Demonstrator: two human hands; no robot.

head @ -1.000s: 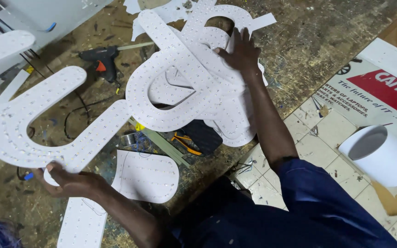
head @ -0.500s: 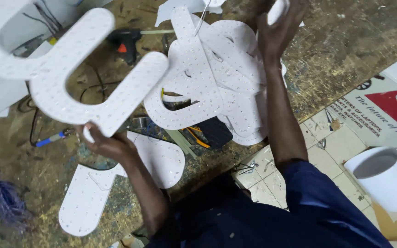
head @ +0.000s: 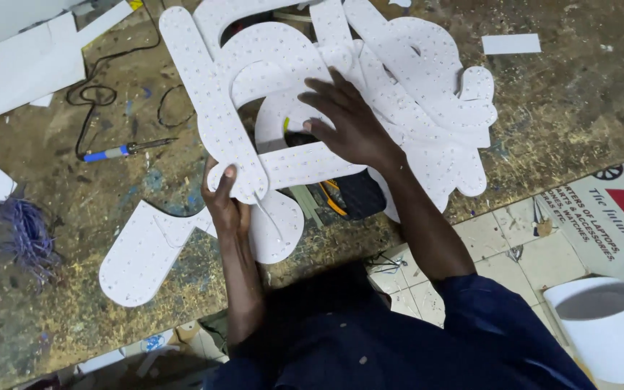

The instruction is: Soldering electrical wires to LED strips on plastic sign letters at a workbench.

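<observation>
Since a second ago the curved white cut-out [head: 211,108], then held up and away to the left, has come down onto the pile of white perforated cut-outs [head: 413,94] on the workbench [head: 579,123], so gathering looks nearly done; the left hand [head: 227,206] pinches that piece's near end, thumb on top and fingers curled beneath; the right hand [head: 348,123] lies flat on the pile, fingers spread; counted around the pile: one loose cut-out [head: 146,249] to its near left, one soldering iron [head: 120,151] further left, one purple wire bundle [head: 27,235], one white tub [head: 608,328] on the floor.
</observation>
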